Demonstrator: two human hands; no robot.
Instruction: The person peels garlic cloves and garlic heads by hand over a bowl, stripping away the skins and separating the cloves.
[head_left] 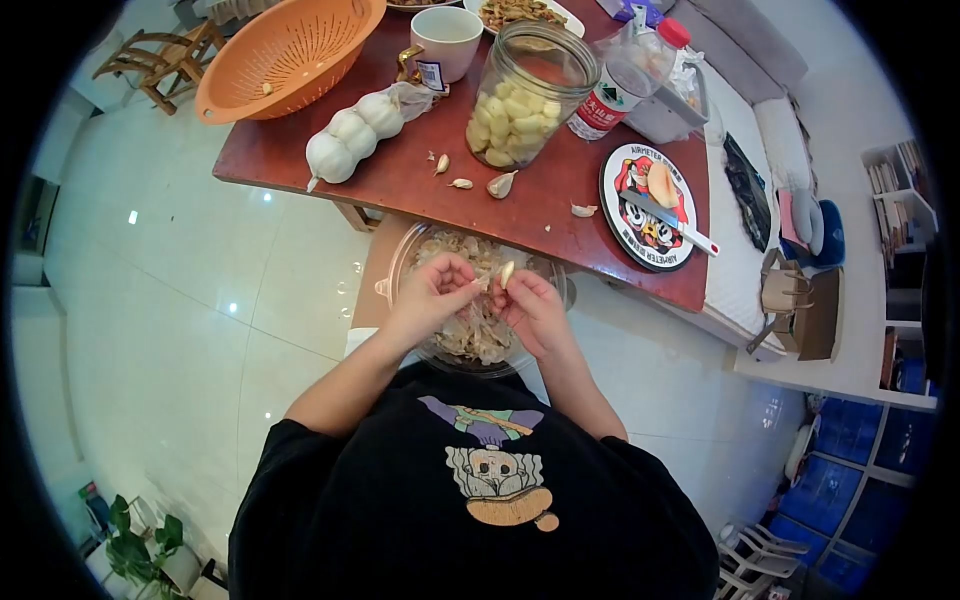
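Note:
Between the finger and thumb of my right hand (535, 308) is a pale garlic clove (507, 274). My left hand (437, 298) is closed in a pinch beside it, with what looks like a bit of papery garlic skin (484, 283) at the fingertips. Both hands hover over a clear plastic bowl (388, 288) full of garlic peelings (472, 340). On the table edge above them lie a few loose unpeeled cloves (502, 184). A glass jar (540, 75) of peeled cloves (510, 118) stands behind those.
On the red-brown table (270, 160) are whole garlic bulbs (345, 140) in a net, an orange colander (290, 60), a white mug (447, 42) and a plastic bottle (625, 85). A knife (665, 215) lies across a round printed board (635, 240) at the right.

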